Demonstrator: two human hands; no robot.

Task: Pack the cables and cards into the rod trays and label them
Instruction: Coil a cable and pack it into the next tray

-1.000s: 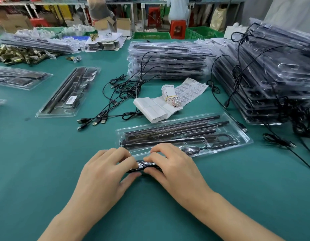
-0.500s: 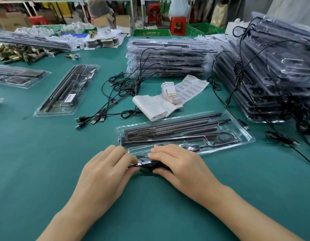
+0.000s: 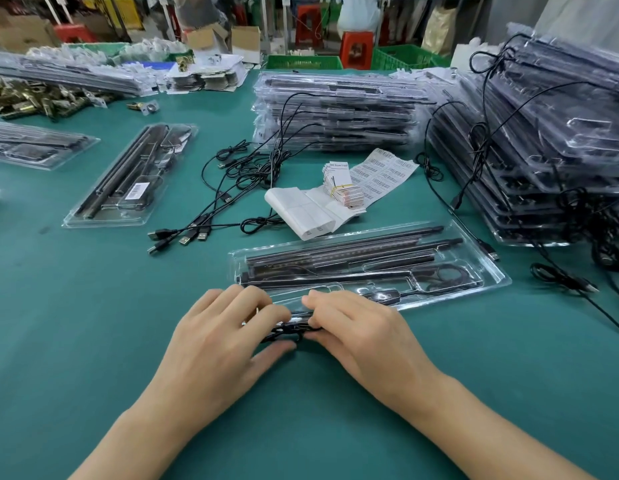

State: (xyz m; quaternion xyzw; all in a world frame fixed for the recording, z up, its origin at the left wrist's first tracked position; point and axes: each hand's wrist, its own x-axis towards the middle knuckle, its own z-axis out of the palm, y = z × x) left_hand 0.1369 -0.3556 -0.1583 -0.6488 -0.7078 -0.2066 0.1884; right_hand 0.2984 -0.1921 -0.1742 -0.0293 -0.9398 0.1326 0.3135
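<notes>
A clear plastic rod tray [image 3: 488,271] with black rods lies on the green table in front of me. At its near left edge, my left hand [image 3: 218,344] and my right hand [image 3: 363,334] both pinch a bundled black cable [image 3: 289,329] between fingers and thumbs; most of the cable is hidden under my fingers. Beyond the tray lie a banded bundle of cards [image 3: 342,185], a barcode label sheet [image 3: 384,173] and a folded white label strip [image 3: 301,213]. Loose black USB cables [image 3: 211,223] are spread out at middle left.
Stacks of rod trays stand behind [image 3: 336,109] and at the right [image 3: 543,140], with cables draped over them. A labelled packed tray [image 3: 128,178] and another tray [image 3: 31,143] lie at left. Brass parts [image 3: 27,98] are piled far left. Crates and stools stand beyond the table.
Both hands have slid a little forward with the bundled cable, closer to the tray's near edge. Nothing else has moved.
</notes>
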